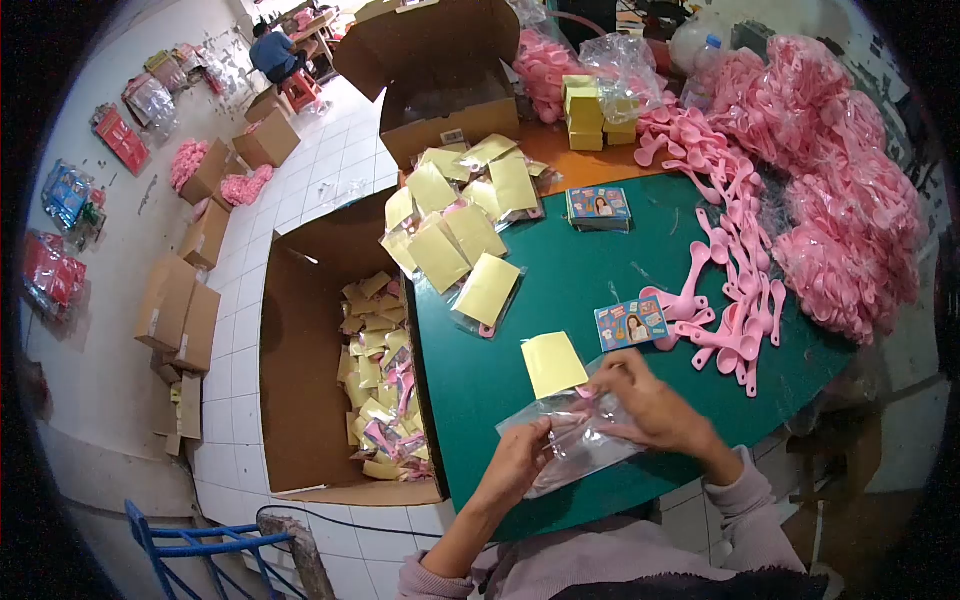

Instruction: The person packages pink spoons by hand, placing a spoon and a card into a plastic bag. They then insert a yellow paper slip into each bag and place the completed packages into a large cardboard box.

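My left hand [515, 462] pinches the edge of a clear plastic bag [570, 480] at the front of the green table. Over the bag, my right hand [650, 405] has its fingers closed around a pink piece, apparently a spoon [585, 392], mostly hidden by fingers and film. A yellow card [553, 365] lies just beyond the bag. Close to my right hand is a printed card [632, 325] with a colourful picture. Loose pink measuring spoons [735, 320] are heaped to its right.
Packed bags with yellow cards [440, 250] cover the table's left side, above a large open carton [320, 370] of similar packs. A stack of printed cards [598, 208] stands farther back. Bagged pink spoons [840, 220] pile at the right. A person [275, 52] sits far off.
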